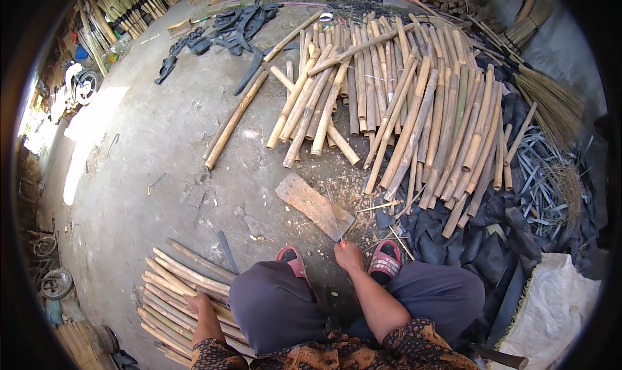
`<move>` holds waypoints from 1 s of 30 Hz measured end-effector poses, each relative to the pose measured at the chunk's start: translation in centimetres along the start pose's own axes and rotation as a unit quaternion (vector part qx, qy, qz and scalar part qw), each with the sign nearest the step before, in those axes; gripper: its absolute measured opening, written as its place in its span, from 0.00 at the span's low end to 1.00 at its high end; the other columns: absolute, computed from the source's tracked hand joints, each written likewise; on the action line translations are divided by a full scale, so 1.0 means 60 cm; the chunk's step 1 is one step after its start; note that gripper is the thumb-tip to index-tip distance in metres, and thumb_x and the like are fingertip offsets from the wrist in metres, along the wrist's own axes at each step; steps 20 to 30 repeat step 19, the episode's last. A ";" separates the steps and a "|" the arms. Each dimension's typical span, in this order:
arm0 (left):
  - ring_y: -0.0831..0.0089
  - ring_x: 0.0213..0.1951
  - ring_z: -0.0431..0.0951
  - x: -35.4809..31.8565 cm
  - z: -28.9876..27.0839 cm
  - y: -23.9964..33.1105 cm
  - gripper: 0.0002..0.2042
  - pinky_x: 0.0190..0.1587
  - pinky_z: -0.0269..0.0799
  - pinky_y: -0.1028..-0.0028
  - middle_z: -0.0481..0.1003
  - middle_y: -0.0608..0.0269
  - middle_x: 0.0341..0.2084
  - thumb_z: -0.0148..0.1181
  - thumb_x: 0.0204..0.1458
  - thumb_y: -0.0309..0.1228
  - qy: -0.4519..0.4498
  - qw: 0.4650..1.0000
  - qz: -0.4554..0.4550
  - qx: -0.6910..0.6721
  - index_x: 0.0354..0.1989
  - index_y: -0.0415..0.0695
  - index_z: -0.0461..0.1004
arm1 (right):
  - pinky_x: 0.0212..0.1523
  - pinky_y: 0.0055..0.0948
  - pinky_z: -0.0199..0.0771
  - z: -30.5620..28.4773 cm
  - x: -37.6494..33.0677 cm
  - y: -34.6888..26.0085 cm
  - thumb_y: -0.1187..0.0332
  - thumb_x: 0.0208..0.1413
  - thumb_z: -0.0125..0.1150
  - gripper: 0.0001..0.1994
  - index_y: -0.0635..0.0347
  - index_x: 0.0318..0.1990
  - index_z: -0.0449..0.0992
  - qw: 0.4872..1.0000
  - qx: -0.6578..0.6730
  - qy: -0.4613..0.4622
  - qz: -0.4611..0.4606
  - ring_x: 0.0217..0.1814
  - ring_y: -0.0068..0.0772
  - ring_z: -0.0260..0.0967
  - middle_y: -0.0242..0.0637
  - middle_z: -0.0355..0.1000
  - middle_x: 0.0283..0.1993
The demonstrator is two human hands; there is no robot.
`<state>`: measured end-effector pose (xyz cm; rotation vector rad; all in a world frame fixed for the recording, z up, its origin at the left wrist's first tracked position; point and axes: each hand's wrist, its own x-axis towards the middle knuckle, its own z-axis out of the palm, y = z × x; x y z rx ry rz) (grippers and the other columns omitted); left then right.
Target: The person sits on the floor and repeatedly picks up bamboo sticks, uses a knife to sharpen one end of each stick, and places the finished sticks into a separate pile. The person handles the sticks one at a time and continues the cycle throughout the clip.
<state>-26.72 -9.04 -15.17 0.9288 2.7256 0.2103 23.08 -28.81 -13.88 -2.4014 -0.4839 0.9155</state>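
My right hand (350, 256) is closed round the red handle of a long, thin-bladed tool (335, 220); saw or knife, I cannot tell. Its blade reaches forward over a worn wooden board (310, 203) lying on the floor between my feet and the big pile. Down at my left, my left hand (198, 303) is closed on a bamboo pole (170, 297) in a stack of slim pale poles beside my left knee. Its fingers are partly hidden.
A large heap of bamboo poles (389, 91) spreads ahead and to the right. Two poles (238, 119) lie apart left of it. Sawdust and chips surround the board. Dark rubbery scraps (241, 25) lie farther back; a white sack (551, 312) and brooms (547, 101) are at the right.
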 end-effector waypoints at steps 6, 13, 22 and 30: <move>0.46 0.68 0.61 -0.048 -0.006 0.032 0.42 0.66 0.63 0.47 0.57 0.43 0.69 0.66 0.57 0.48 -0.009 0.980 0.127 0.152 0.78 0.64 0.50 | 0.51 0.53 0.75 0.003 0.007 -0.003 0.56 0.57 0.58 0.18 0.63 0.40 0.81 1.000 -0.006 -0.002 -0.003 0.49 0.63 0.77 0.59 0.79 0.42; 0.50 0.70 0.60 -0.089 0.012 0.107 0.37 0.68 0.61 0.50 0.55 0.44 0.71 0.63 0.56 0.39 -0.004 0.963 0.141 0.228 0.75 0.56 0.55 | 0.48 0.51 0.76 -0.004 0.012 -0.009 0.55 0.57 0.59 0.18 0.62 0.40 0.80 0.999 0.041 -0.025 0.026 0.47 0.63 0.77 0.58 0.79 0.41; 0.49 0.74 0.50 -0.036 0.139 0.301 0.38 0.71 0.55 0.49 0.52 0.57 0.76 0.68 0.53 0.41 0.033 0.913 0.403 0.052 0.73 0.56 0.58 | 0.54 0.49 0.75 -0.003 0.025 -0.009 0.53 0.58 0.59 0.19 0.60 0.44 0.81 0.995 0.044 -0.057 0.073 0.53 0.59 0.77 0.60 0.78 0.46; 0.49 0.74 0.50 -0.036 0.139 0.301 0.38 0.71 0.55 0.49 0.52 0.57 0.76 0.68 0.53 0.41 0.033 0.913 0.403 0.052 0.73 0.56 0.58 | 0.54 0.49 0.75 -0.003 0.025 -0.009 0.53 0.58 0.59 0.19 0.60 0.44 0.81 0.995 0.044 -0.057 0.073 0.53 0.59 0.77 0.60 0.78 0.46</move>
